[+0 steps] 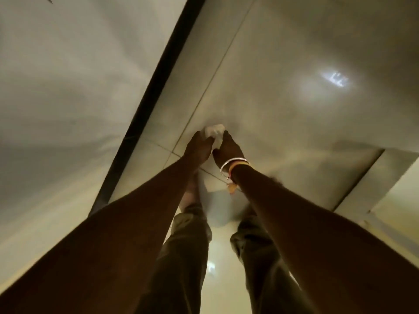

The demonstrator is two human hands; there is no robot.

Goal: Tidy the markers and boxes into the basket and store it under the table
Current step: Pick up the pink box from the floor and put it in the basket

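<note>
Reaching down to the tiled floor (283,114), the left hand (199,147) and right hand (227,149) meet on a small white object (214,130), too blurred to tell what it is. Each grip pinches it from its own side. Bangles (233,165) circle the right wrist. A dark strip (145,105) runs along the floor's left edge.
</note>
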